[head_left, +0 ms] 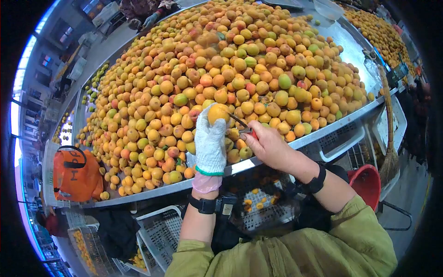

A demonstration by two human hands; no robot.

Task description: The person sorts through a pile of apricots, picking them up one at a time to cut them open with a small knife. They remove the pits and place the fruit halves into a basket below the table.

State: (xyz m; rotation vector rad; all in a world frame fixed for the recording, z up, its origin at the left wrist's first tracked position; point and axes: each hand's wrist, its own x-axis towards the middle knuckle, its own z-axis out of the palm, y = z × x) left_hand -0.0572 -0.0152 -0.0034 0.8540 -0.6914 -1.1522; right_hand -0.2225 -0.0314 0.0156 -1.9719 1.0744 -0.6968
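Round fruit (pixel 218 114) at frame centre, in grip of gloved left hand (pixel 211 141); right hand (pixel 268 145) grasps red-handled tool (pixel 239 122). Fruit likely light, easily bruised; cradle round sides, gently.

Rough knit cloth on the glove (pixel 211 145), smooth skin on the fruit (pixel 218 113), dark metal on the tool (pixel 239 121)! Now glossy metal across the table (pixel 349 46), smooth plastic on the bucket (pixel 364 181), matt cloth down the sleeve (pixel 196 258), and coarse bristles on the broom (pixel 390 162)!
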